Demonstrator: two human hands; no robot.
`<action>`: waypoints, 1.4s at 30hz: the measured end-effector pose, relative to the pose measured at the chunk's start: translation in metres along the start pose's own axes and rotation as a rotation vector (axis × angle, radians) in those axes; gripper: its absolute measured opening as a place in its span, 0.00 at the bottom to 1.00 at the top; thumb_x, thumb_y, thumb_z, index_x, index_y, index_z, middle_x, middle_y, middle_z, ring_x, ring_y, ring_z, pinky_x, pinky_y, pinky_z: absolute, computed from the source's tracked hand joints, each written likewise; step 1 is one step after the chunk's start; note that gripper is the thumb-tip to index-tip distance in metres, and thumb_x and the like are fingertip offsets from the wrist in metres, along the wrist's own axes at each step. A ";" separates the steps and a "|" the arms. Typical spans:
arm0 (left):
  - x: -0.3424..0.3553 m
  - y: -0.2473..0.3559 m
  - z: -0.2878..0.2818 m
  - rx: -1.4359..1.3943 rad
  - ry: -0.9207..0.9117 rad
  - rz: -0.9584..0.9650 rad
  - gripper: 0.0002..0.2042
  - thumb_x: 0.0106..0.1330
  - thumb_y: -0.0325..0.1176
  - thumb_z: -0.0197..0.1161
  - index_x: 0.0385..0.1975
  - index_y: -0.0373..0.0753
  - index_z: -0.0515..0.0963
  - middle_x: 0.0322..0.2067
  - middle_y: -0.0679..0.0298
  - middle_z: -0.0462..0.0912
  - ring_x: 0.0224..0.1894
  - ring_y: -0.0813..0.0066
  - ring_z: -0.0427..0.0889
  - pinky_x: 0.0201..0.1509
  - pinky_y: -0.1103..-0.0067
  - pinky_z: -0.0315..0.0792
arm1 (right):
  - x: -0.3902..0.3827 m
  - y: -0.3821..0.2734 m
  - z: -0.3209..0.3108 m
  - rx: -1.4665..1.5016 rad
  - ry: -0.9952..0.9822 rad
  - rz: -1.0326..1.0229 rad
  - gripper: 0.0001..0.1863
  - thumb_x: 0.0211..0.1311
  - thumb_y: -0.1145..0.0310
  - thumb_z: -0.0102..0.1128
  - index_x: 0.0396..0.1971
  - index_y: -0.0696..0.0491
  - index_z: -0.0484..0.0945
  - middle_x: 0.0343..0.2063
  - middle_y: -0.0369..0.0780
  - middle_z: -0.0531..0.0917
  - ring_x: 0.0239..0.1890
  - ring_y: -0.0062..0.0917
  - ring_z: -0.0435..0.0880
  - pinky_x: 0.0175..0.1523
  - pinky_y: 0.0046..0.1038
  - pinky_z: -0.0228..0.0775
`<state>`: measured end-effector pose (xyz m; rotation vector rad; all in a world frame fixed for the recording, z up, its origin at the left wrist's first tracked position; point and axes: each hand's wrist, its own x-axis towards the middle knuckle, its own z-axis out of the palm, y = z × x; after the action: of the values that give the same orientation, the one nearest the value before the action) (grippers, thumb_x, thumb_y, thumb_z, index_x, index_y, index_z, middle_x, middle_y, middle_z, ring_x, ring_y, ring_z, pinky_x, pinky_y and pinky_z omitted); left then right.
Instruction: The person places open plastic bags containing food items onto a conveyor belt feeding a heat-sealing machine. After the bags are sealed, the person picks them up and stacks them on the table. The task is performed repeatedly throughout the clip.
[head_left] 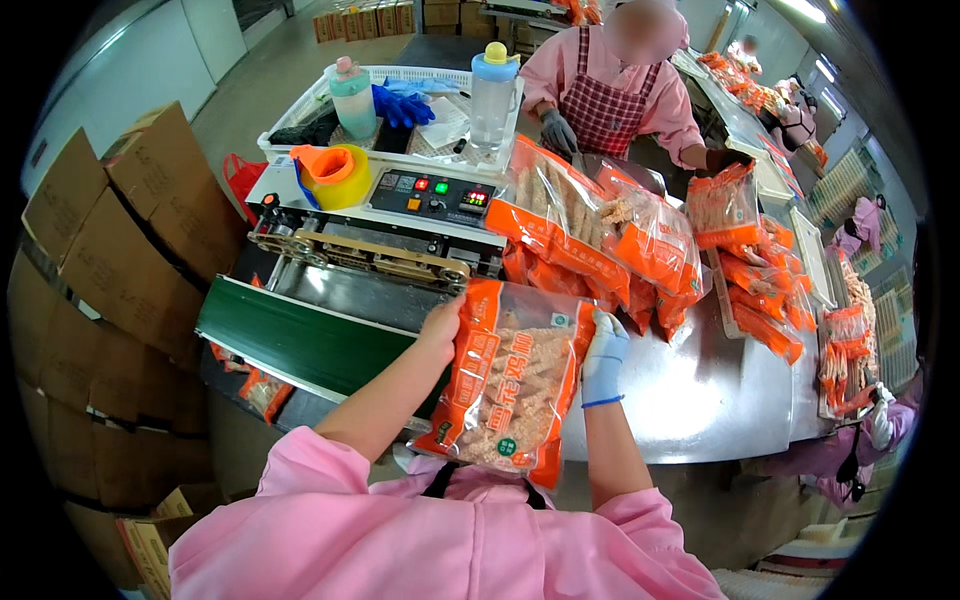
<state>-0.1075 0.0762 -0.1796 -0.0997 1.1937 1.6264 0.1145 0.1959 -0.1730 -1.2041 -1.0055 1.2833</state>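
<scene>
Between my two hands is a large orange and clear plastic bag (pixel 515 385) of breaded food sticks, held in front of my chest. My bare left hand (pixel 441 327) grips its upper left edge, fingers partly hidden by the bag. On the upper right edge, my right hand (pixel 604 360), in a white and light blue glove, closes on the same bag. Left of the bag lies a sealing machine (pixel 370 250) with a green conveyor belt (pixel 300 335) along its near side. A pile of similar filled bags (pixel 590 235) lies just beyond my right hand.
A co-worker (pixel 620 95) in a checked apron stands across the metal table (pixel 700 400), one hand at a bag. On the machine sit tape rolls (pixel 340 185); behind, a white tray (pixel 420 160) carries bottles and blue gloves. Cardboard boxes (pixel 110 270) stack at the left.
</scene>
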 end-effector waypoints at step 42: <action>-0.201 0.031 -0.112 0.540 0.547 1.154 0.24 0.64 0.20 0.48 0.63 0.35 0.61 0.59 0.57 0.67 0.55 0.68 0.72 0.59 0.74 0.66 | 0.122 -0.063 -0.010 -1.009 -0.152 -1.308 0.26 0.52 0.66 0.64 0.54 0.53 0.72 0.55 0.43 0.75 0.62 0.38 0.69 0.68 0.43 0.54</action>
<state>-0.0980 -0.1407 -0.0967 0.6393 2.3375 2.2108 0.1420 0.3220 -0.1244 -0.7446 -2.1463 -0.2501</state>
